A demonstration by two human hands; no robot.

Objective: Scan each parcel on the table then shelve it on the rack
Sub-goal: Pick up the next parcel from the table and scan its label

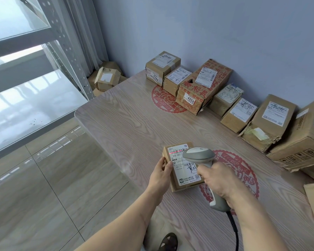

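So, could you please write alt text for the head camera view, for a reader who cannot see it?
A person's right hand aims a grey handheld scanner at the label of a small cardboard parcel on a wooden table, while the left hand holds the parcel's edge. A red scan line crosses the label. More parcels line the wall, and a metal rack stands to the left.

A pale blue wall (207, 29) fills the top right of the frame. Grey curtains (83, 33) hang at the top, left of the middle. Shiny tan floor tiles (34, 187) cover the lower left, and bright light shines on them.
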